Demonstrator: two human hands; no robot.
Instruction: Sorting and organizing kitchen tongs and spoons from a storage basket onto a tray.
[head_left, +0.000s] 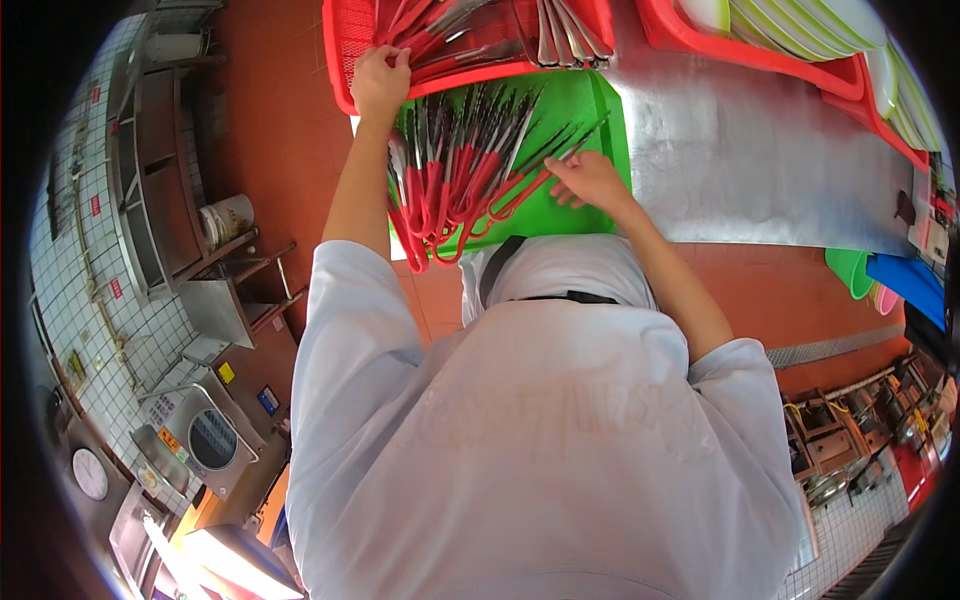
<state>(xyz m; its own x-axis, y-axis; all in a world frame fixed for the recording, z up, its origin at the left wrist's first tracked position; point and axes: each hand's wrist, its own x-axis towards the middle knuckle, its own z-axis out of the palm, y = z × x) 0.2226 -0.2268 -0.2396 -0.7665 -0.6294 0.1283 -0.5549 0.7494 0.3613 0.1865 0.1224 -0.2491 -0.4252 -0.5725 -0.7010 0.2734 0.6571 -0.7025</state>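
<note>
My left hand (381, 81) is at the near left side of a red plastic basket (480, 73), its fingertips against red handles (386, 19) inside. Whether it grips a handle or just the rim cannot be made out. Below the basket, a green tray (581, 217) holds a dense row of red-handled metal tongs (450, 172), their dark tips pointing away from me and handle bends towards me. At the right end of this row my right hand (592, 180) pinches one pair of tongs (574, 150) between thumb and forefinger. Bare stainless tongs (559, 37) stand in the basket's right part.
A steel table (727, 165) extends to the right. On it, red baskets (757, 64) hold stacked green-rimmed plates (795, 30). Steel shelving (161, 172) with a white bucket (229, 219) lines the left wall. Green tubs (847, 271) are at the far right.
</note>
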